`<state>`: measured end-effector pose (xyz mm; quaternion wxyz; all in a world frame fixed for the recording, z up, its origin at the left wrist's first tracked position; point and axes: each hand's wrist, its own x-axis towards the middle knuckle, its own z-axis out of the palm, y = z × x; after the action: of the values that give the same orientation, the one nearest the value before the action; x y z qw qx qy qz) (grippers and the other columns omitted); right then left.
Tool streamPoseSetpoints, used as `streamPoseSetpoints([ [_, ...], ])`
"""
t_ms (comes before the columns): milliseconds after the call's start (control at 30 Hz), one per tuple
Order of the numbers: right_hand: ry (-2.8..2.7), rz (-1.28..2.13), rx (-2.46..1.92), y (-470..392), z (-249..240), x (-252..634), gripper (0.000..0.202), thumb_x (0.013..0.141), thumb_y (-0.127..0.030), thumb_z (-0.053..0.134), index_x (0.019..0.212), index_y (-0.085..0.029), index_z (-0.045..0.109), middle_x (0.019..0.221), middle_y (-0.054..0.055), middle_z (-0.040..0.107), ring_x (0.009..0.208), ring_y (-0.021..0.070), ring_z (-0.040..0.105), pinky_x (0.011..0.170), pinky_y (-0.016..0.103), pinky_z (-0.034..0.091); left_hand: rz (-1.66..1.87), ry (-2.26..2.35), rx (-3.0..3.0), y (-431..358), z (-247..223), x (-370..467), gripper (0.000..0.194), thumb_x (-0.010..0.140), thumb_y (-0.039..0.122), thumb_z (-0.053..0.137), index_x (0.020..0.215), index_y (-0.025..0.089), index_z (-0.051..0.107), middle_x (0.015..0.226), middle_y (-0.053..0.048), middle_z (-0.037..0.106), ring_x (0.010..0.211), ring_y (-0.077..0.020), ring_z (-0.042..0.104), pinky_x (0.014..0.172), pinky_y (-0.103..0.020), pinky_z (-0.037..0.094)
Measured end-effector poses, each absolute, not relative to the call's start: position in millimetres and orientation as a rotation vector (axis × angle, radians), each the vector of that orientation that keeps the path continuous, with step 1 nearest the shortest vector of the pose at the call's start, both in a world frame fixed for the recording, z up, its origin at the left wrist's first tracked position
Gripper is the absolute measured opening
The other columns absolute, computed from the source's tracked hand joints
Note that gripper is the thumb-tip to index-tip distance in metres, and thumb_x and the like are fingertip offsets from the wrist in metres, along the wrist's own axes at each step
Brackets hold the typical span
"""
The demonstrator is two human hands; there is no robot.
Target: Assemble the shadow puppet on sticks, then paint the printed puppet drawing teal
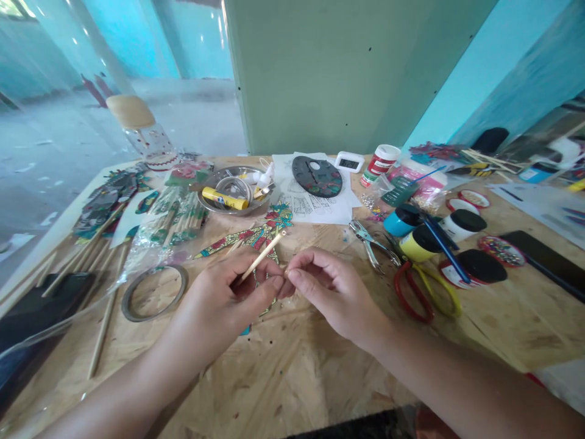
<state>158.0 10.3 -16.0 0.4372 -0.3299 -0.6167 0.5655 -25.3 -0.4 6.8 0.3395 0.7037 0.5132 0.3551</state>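
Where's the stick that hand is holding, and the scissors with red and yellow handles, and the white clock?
Stick [260, 258]: head view, middle of its shaft.
Scissors [424, 316]: head view, bottom of the red handle.
White clock [350, 163]: head view, its screen.

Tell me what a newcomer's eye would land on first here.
Probably the left hand and right hand, meeting mid-table, with a pale wooden stick angled up from the left one. Next, perhaps the dark oval piece on white papers beyond them, or the red and yellow looped handles off to the right.
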Motion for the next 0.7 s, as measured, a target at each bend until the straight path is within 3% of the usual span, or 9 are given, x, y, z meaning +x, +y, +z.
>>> streamPoseSetpoints([
  [233, -1.677, 1.186, -0.849, 5.8, -19.4, 160.7, 0.008, 0.094, -0.029, 0.062, 0.093, -0.022, 0.064, 0.083, -0.001, 0.071, 0.079, 0.0125, 0.069, 0.072, 0.025, 0.053, 1.022, 1.422, 2.09, -3.3, 7.2, -26.3, 0.007, 0.081, 0.028, 0.066, 0.078, 0.022, 0.068, 0.065, 0.006, 0.055, 0.05, -0.0046, 0.043, 0.044, -0.018, 0.032],
  [533, -1.83, 0.894, -0.825, 4.3, -16.4, 159.7, 0.005, 0.095, -0.022, 0.061, 0.091, -0.021, 0.064, 0.087, 0.0, 0.071, 0.079, 0.0113, 0.068, 0.072, 0.023, 0.052, 1.093, 1.359, 2.3, -7.0, 9.5, -28.2, 0.005, 0.085, 0.021, 0.061, 0.084, 0.022, 0.065, 0.077, 0.005, 0.061, 0.06, -0.0051, 0.054, 0.051, -0.018, 0.04],
  [700, -1.881, 0.747, -0.799, 2.9, -14.6, 159.2, 0.005, 0.091, -0.015, 0.063, 0.09, -0.021, 0.063, 0.085, 0.0, 0.071, 0.079, 0.0108, 0.067, 0.074, 0.022, 0.052, 1.104, 1.315, 2.368, -7.2, 6.3, -28.8, 0.007, 0.084, 0.017, 0.057, 0.081, 0.021, 0.062, 0.081, 0.002, 0.063, 0.075, -0.0093, 0.061, 0.065, -0.021, 0.048],
])
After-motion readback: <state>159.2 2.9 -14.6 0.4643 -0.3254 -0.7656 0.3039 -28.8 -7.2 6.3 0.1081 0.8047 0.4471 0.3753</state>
